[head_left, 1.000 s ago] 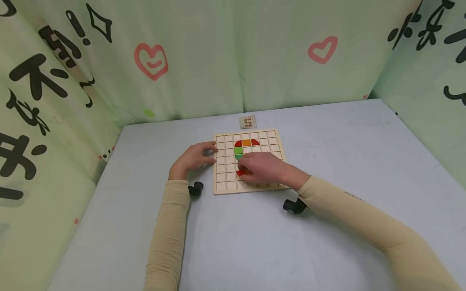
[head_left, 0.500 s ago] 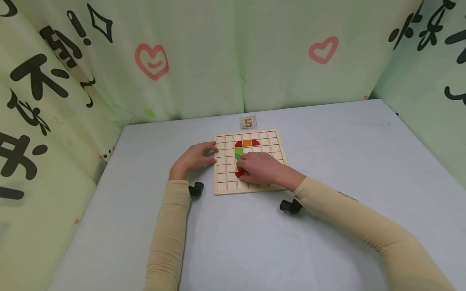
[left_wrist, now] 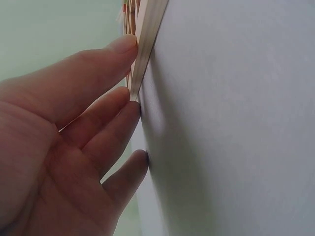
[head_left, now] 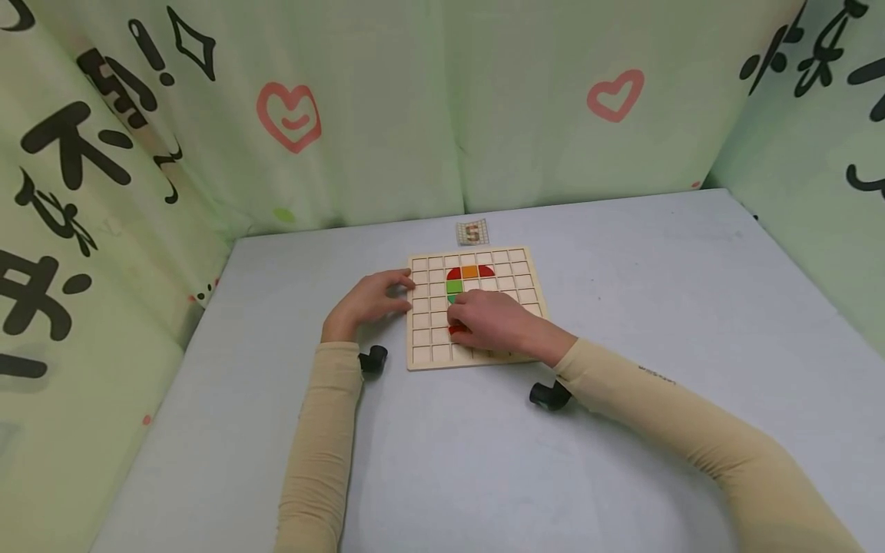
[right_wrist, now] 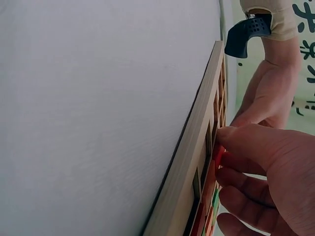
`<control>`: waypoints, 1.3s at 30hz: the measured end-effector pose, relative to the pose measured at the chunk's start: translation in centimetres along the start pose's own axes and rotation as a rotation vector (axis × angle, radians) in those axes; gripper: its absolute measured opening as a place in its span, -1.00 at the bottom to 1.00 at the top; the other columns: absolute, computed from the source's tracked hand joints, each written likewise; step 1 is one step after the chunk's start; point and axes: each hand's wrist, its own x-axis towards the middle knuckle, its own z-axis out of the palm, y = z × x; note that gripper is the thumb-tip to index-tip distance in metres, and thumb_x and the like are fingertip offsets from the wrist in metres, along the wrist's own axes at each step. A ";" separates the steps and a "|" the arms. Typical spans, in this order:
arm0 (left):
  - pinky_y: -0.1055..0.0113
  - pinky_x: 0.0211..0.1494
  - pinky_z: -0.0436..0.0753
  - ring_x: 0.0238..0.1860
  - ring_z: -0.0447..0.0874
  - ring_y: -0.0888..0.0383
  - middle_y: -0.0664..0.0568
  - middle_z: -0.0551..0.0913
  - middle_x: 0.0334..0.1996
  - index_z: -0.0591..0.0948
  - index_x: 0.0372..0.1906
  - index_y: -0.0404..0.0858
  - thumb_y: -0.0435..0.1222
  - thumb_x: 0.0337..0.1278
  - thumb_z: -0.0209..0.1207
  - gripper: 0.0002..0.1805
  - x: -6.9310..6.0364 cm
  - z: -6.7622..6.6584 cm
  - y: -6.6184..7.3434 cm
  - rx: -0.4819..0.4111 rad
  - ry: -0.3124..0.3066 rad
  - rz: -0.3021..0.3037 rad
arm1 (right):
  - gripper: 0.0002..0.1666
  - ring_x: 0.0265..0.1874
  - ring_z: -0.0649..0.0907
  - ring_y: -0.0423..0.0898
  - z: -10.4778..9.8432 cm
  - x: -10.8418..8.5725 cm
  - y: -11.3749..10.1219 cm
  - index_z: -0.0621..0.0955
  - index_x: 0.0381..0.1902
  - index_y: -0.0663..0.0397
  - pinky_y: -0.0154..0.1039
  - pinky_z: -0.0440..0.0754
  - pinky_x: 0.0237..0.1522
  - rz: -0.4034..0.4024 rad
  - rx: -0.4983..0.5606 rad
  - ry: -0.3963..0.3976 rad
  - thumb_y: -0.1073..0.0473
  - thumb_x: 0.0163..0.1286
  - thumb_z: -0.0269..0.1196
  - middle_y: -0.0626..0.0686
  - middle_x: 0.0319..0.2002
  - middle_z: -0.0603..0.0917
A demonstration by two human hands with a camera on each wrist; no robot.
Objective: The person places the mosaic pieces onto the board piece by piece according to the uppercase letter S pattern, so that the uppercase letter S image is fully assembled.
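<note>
A square wooden grid board (head_left: 429, 355) lies on the table. In its cells are two red rounded pieces, the left one (head_left: 453, 273) and the right one (head_left: 486, 271), with an orange square (head_left: 469, 272) between them. A green square (head_left: 453, 286) sits below, then a darker green piece (head_left: 452, 299) partly covered by my right hand. My right hand (head_left: 492, 319) pinches a red piece (head_left: 456, 329) between thumb and forefinger, low on the board. My left hand (head_left: 373, 298) touches the board's left edge with thumb and fingertips; its fingers look fairly straight in the left wrist view.
A small card (head_left: 472, 232) with a printed grid pattern lies just behind the board. Black wrist-camera mounts, one on the left (head_left: 373, 359) and one on the right (head_left: 550, 395), hang near the tabletop. A pale green curtain (head_left: 387, 115) stands behind the table.
My right hand and forearm have shifted slightly to the left. Less of the red piece shows under its fingertips than half a second ago. The left hand has stayed at the board's edge.
</note>
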 end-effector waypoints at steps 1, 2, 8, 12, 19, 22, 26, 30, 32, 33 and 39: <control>0.12 0.50 0.14 0.49 0.10 0.03 0.06 0.28 0.45 0.58 0.17 -0.23 -0.30 0.18 0.29 -0.57 0.0 0.0 0.0 0.002 0.000 0.002 | -0.88 -0.44 0.47 -0.15 0.0 0.0 0.0 0.64 -0.35 -0.01 -0.29 0.49 -0.45 0.004 0.004 0.000 0.08 0.31 0.30 -0.09 -0.43 0.52; 0.13 0.50 0.14 0.49 0.10 0.03 0.06 0.28 0.45 0.58 0.16 -0.23 -0.29 0.18 0.29 -0.57 0.0 0.0 0.0 0.003 0.000 0.000 | -0.88 -0.44 0.47 -0.15 0.0 0.0 0.0 0.64 -0.35 -0.01 -0.30 0.49 -0.45 0.009 0.011 -0.001 0.08 0.31 0.30 -0.09 -0.42 0.51; 0.13 0.50 0.13 0.49 0.10 0.03 0.06 0.28 0.46 0.57 0.17 -0.23 -0.29 0.19 0.28 -0.57 0.0 0.0 0.1 0.006 0.000 0.003 | -0.85 -0.44 0.46 -0.15 -0.1 -0.1 0.2 0.61 -0.38 -0.01 -0.29 0.47 -0.45 0.042 0.050 -0.013 0.06 0.31 0.32 -0.09 -0.45 0.50; 0.13 0.50 0.15 0.49 0.11 0.03 0.06 0.28 0.45 0.58 0.16 -0.24 -0.30 0.18 0.29 -0.58 0.0 0.0 0.2 0.001 0.000 0.006 | -0.84 -0.44 0.46 -0.15 -0.1 -0.2 0.3 0.61 -0.39 -0.01 -0.29 0.47 -0.44 0.055 0.070 -0.013 0.07 0.31 0.33 -0.09 -0.45 0.49; 0.14 0.50 0.14 0.49 0.11 0.03 0.04 0.28 0.45 0.58 0.17 -0.25 -0.31 0.18 0.29 -0.57 0.1 -0.1 0.2 0.004 -0.002 0.010 | -0.84 -0.42 0.46 -0.15 0.0 -0.3 0.3 0.61 -0.37 -0.01 -0.29 0.48 -0.43 0.065 0.083 -0.007 0.06 0.31 0.33 -0.09 -0.43 0.50; 0.15 0.50 0.15 0.49 0.11 0.03 0.04 0.29 0.45 0.58 0.17 -0.26 -0.31 0.18 0.29 -0.57 0.1 -0.1 0.2 0.005 -0.001 0.015 | -0.84 -0.43 0.46 -0.15 0.1 -0.3 0.4 0.61 -0.37 -0.01 -0.30 0.47 -0.44 0.070 0.088 -0.007 0.06 0.31 0.33 -0.09 -0.43 0.50; 0.14 0.50 0.15 0.49 0.12 0.02 0.03 0.29 0.45 0.58 0.16 -0.27 -0.32 0.18 0.29 -0.57 0.0 -0.2 0.2 0.003 0.000 0.015 | -0.84 -0.43 0.46 -0.15 0.2 -0.4 0.5 0.63 -0.36 0.00 -0.30 0.49 -0.41 0.069 0.100 -0.002 0.06 0.31 0.34 -0.08 -0.42 0.51; 0.14 0.50 0.15 0.49 0.11 0.02 0.03 0.29 0.45 0.58 0.17 -0.27 -0.32 0.18 0.29 -0.57 0.0 -0.2 0.2 0.005 -0.001 0.014 | -0.82 -0.40 0.50 -0.16 0.2 -0.5 0.6 0.68 -0.30 0.03 -0.30 0.55 -0.34 0.064 0.120 0.005 0.05 0.31 0.33 -0.06 -0.36 0.57; 0.13 0.50 0.15 0.49 0.11 0.02 0.03 0.29 0.45 0.58 0.17 -0.26 -0.32 0.18 0.29 -0.57 0.0 -0.1 0.2 0.006 -0.003 0.013 | -0.80 -0.37 0.53 -0.17 0.0 -0.5 0.8 0.71 -0.24 0.05 -0.29 0.59 -0.28 0.067 0.144 0.017 0.06 0.32 0.32 -0.06 -0.31 0.61; 0.14 0.50 0.15 0.49 0.11 0.02 0.03 0.29 0.45 0.57 0.17 -0.26 -0.31 0.18 0.29 -0.57 0.1 -0.1 0.2 0.006 -0.004 0.012 | -0.79 -0.36 0.54 -0.17 -0.2 -0.6 1.0 0.72 -0.21 0.07 -0.29 0.60 -0.26 0.068 0.157 0.025 0.06 0.32 0.31 -0.05 -0.29 0.63; 0.13 0.50 0.15 0.49 0.10 0.02 0.04 0.28 0.46 0.57 0.17 -0.26 -0.32 0.18 0.29 -0.56 0.0 0.0 0.3 0.002 -0.007 0.010 | -0.73 -0.27 0.59 -0.07 -2.5 -1.6 3.5 0.73 -0.11 0.17 -0.16 0.61 -0.17 0.162 0.272 0.103 0.11 0.37 0.27 0.04 -0.22 0.70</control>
